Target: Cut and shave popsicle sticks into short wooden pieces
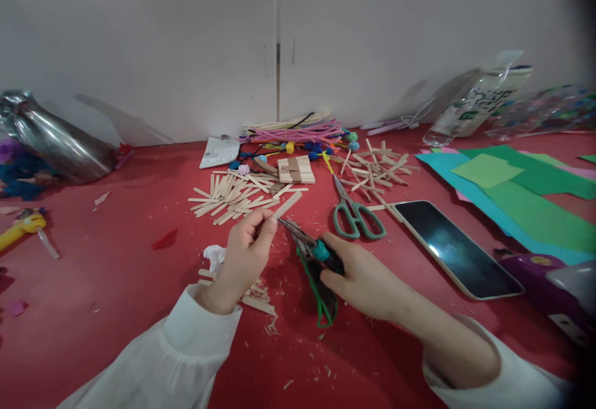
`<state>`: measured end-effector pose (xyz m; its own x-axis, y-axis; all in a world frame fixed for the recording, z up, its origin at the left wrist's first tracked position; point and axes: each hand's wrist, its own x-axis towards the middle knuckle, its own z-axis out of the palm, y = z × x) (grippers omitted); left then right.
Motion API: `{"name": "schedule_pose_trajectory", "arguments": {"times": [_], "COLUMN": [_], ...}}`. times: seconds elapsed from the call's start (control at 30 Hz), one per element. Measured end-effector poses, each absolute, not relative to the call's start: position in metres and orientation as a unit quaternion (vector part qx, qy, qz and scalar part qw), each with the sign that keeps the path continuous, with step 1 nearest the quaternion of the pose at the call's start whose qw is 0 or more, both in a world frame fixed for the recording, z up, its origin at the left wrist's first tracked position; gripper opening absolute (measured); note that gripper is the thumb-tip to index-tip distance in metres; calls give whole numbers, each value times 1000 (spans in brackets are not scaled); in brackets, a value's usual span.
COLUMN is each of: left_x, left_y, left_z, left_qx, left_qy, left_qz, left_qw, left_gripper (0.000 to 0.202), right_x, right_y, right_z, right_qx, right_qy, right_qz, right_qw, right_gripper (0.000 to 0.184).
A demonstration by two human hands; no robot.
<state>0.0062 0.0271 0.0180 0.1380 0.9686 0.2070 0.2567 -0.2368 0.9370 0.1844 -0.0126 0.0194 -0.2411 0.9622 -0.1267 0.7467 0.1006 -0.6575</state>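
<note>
Between thumb and fingers, my left hand [249,249] pinches a wooden craft stick [287,205] that slants up to the right. My right hand [361,275] is wrapped round pliers [313,246] with black and teal handles. Their jaws point left and meet or nearly meet the stick close to my left fingertips; whether they bite on it I cannot tell. Below the pliers lies a green loop [326,310], partly in shadow. Cut stick pieces and splinters [261,297] lie beside my left wrist, along with a crumpled white tissue [215,257].
Loose craft sticks [228,198] lie ahead, with grey-green scissors [356,213] to their right. A phone [459,247] and coloured paper [535,204] are at the right. Pipe cleaners [293,131], a tilted bottle [465,108] and a metal jug [65,139] stand or lie near the white cabinet [139,49].
</note>
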Motion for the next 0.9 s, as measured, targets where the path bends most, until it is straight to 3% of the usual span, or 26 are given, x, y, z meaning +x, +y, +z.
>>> {"name": "schedule_pose_trajectory", "arguments": {"times": [0.63, 0.9], "left_x": [7, 7], "left_y": [27, 24], "left_z": [10, 18], "left_qx": [619, 653], "left_qy": [459, 471], "left_qz": [475, 461], "left_qw": [425, 373], "left_gripper": [19, 18], "right_x": [182, 182], "right_y": [-14, -13], "right_z": [23, 22], "right_qx": [-599, -593], "right_qy": [-717, -719], "right_qz": [316, 320], "right_qw": [164, 167], "right_gripper": [17, 17]}}
